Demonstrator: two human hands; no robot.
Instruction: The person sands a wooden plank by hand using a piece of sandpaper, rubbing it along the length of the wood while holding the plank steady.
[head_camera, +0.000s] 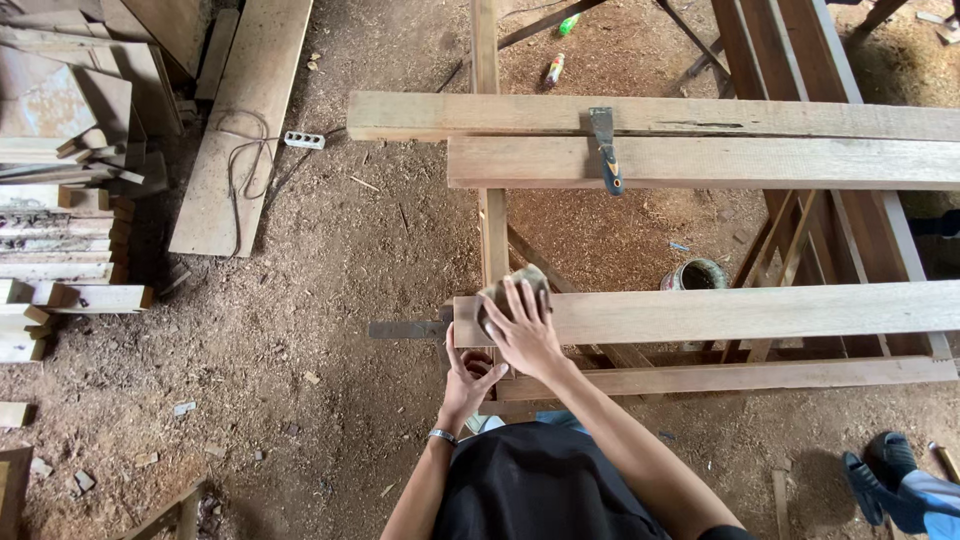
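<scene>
My right hand (522, 332) lies flat, fingers spread, on a brownish sanding pad (512, 284) pressed onto the left end of the near wooden plank (740, 312). My left hand (468, 378), with a band at the wrist, curls just under that plank end. Its thumb points up beside a flat dark metal tool (405, 328) that sticks out to the left of the plank. It seems to grip this tool, though the handle is hidden by the hand and plank.
Two more planks (700, 160) lie across the trestle frame further away, with a blue-handled putty knife (605, 150) on them. A small can (697, 274) stands on the sawdust floor. Stacked wood (60, 230) is at the left, and a power strip (304, 140). Another person's foot (885, 480) is at the bottom right.
</scene>
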